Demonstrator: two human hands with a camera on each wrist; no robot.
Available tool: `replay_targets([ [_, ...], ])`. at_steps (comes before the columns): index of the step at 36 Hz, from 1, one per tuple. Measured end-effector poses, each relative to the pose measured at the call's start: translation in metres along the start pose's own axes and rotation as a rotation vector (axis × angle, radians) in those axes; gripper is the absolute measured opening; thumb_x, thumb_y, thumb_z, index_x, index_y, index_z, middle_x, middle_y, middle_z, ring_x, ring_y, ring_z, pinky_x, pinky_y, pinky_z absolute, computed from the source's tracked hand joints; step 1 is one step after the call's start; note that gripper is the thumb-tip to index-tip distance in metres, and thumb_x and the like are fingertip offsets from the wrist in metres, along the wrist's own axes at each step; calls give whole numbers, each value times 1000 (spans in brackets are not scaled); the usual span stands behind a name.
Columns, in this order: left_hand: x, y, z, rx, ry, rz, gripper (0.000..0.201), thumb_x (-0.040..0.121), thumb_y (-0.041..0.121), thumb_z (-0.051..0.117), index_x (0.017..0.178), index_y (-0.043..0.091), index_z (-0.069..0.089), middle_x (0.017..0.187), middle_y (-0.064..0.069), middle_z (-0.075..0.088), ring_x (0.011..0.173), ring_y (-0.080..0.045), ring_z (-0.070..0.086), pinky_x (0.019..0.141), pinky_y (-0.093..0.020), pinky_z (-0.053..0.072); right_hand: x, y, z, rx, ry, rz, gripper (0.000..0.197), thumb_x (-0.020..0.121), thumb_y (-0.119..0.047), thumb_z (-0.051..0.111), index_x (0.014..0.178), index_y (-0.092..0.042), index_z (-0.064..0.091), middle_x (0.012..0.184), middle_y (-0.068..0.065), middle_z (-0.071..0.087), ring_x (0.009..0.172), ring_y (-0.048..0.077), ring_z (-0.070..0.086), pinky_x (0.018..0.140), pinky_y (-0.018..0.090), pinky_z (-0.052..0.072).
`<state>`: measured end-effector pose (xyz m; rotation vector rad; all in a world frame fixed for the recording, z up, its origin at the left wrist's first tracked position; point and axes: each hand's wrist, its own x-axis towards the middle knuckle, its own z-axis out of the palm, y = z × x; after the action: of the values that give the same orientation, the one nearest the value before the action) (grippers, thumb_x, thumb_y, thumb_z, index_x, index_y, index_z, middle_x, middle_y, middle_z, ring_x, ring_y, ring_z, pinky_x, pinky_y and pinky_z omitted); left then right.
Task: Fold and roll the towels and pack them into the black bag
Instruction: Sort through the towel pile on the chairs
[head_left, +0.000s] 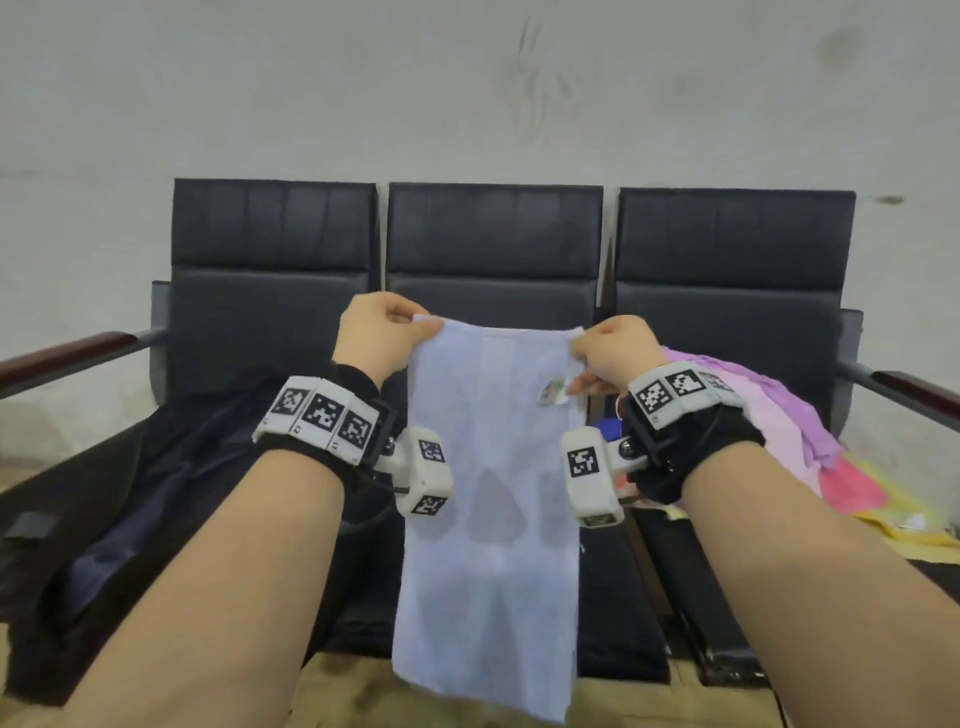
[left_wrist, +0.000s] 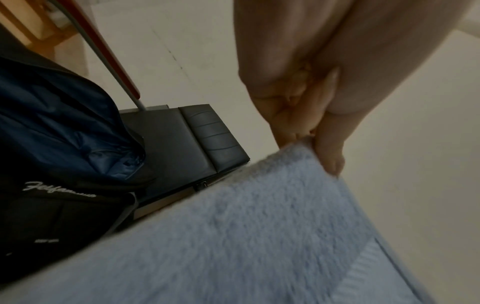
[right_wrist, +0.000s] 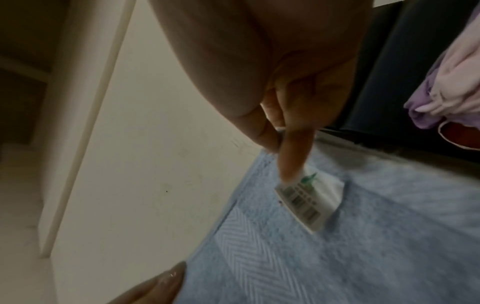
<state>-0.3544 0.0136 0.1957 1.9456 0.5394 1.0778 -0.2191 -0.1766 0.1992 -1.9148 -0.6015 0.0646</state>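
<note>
A pale blue towel (head_left: 493, 519) hangs lengthwise in front of the middle seat, stretched between both hands. My left hand (head_left: 384, 327) pinches its top left corner (left_wrist: 306, 148). At the top right corner my right hand (head_left: 608, 348) pinches the towel (right_wrist: 363, 236), one finger lying near the white barcode label (right_wrist: 309, 201). The black bag (head_left: 156, 493) with dark blue lining (left_wrist: 59, 127) lies open on the left seat, left of the towel.
A heap of pink, purple and yellow towels (head_left: 769, 415) lies on the right seat. The bench of black seats (head_left: 493, 249) has wooden armrests (head_left: 67, 358) at both ends and stands against a pale wall.
</note>
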Motion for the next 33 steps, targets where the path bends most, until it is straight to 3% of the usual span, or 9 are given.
replay_targets([
  [3, 16, 1, 9, -220, 44, -23, 9, 83, 10, 74, 85, 7, 66, 85, -11, 67, 79, -24, 70, 72, -33, 60, 23, -3, 9, 116, 39, -50, 15, 91, -4, 53, 81, -15, 49, 88, 14, 61, 69, 37, 70, 72, 50, 59],
  [6, 29, 0, 12, -321, 150, 39, 9, 80, 17, 76, 81, 14, 67, 86, -11, 71, 83, -23, 71, 78, -35, 59, 42, 2, 17, 125, 185, -243, 17, 91, -15, 56, 81, -25, 46, 90, 7, 66, 82, 27, 67, 83, 43, 54],
  [8, 27, -4, 15, -321, 186, 113, 10, 79, 21, 76, 83, 17, 68, 89, -6, 73, 86, -18, 71, 81, -31, 57, 43, 9, 24, 87, 257, -353, 10, 94, -17, 54, 89, -19, 45, 80, -5, 59, 75, 12, 58, 71, 22, 44],
  [12, 9, -34, 32, -316, 109, 167, 13, 84, 8, 71, 82, 16, 61, 102, -2, 70, 96, -7, 68, 88, -20, 51, 34, 48, 42, 114, 286, -391, 6, 97, -19, 49, 100, -19, 44, 84, -4, 57, 78, 15, 53, 73, 28, 40],
  [20, -70, -174, 85, 124, -290, -208, 29, 77, 6, 77, 66, 21, 54, 93, -5, 68, 93, -25, 66, 89, -38, 52, -9, 190, 79, -302, -85, 143, 16, 93, -13, 55, 107, -7, 54, 107, 13, 60, 104, 27, 57, 79, 25, 35],
  [23, -102, -201, 93, 335, -442, -293, 28, 76, 12, 79, 63, 20, 56, 72, 0, 61, 77, -20, 59, 68, -25, 45, -32, 221, 85, -441, -254, 263, 11, 89, -12, 57, 100, -9, 57, 109, 14, 63, 104, 30, 59, 83, 30, 42],
  [26, -116, -210, 91, 393, -497, -331, 23, 77, 19, 79, 67, 19, 59, 73, 1, 60, 76, -17, 57, 72, -26, 45, -46, 232, 84, -425, -343, 348, 5, 88, -9, 58, 83, -9, 56, 86, 9, 58, 86, 27, 58, 79, 39, 54],
  [30, -116, -208, 82, 342, -515, -348, 21, 78, 18, 79, 67, 19, 61, 72, -1, 61, 75, -18, 56, 81, -34, 50, -47, 227, 73, -414, -385, 306, 14, 81, -7, 67, 69, -10, 60, 71, 4, 55, 74, 20, 53, 63, 28, 47],
  [33, -118, -208, 77, 291, -500, -321, 19, 81, 14, 75, 69, 17, 60, 69, 2, 59, 66, -12, 53, 72, -28, 47, -48, 224, 68, -293, -318, 211, 20, 77, -6, 72, 61, -12, 61, 66, 1, 55, 69, 14, 50, 57, 20, 39],
])
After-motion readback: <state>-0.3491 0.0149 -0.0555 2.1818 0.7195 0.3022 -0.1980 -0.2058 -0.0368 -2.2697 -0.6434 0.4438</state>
